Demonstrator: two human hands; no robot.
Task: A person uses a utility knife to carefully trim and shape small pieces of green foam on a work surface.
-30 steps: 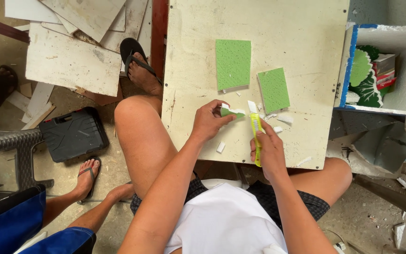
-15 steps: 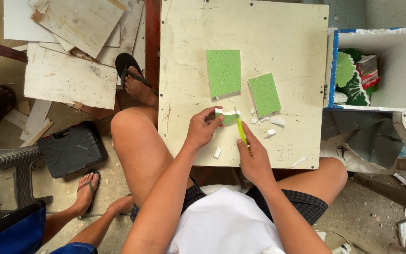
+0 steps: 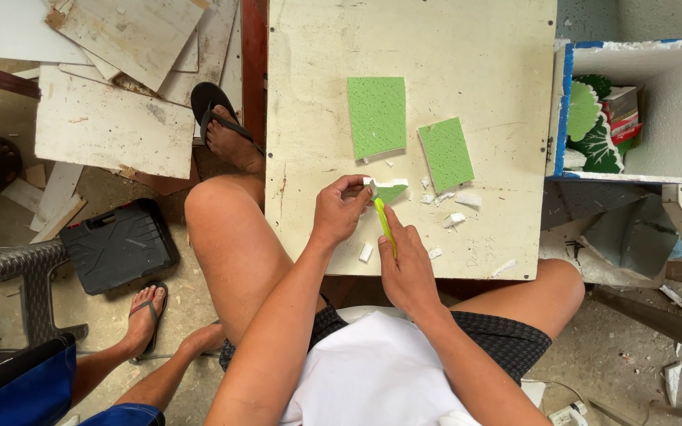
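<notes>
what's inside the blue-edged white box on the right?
The box lies open toward the camera. Inside, at its left end, sit a green-and-white leaf-patterned piece and a stack of small packets. The rest looks bare white. Anything beneath or behind those items is covered.

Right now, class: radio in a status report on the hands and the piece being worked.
Left hand pinching small green piece. Right hand holding yellow-green cutter against it. White scraps beside it.

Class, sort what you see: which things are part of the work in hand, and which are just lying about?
In use: left hand holding small green triangular foam offcut; right hand holding yellow-green craft knife; cream board.
Lying about: black plastic case; blue-edged white box; white scraps.
</notes>
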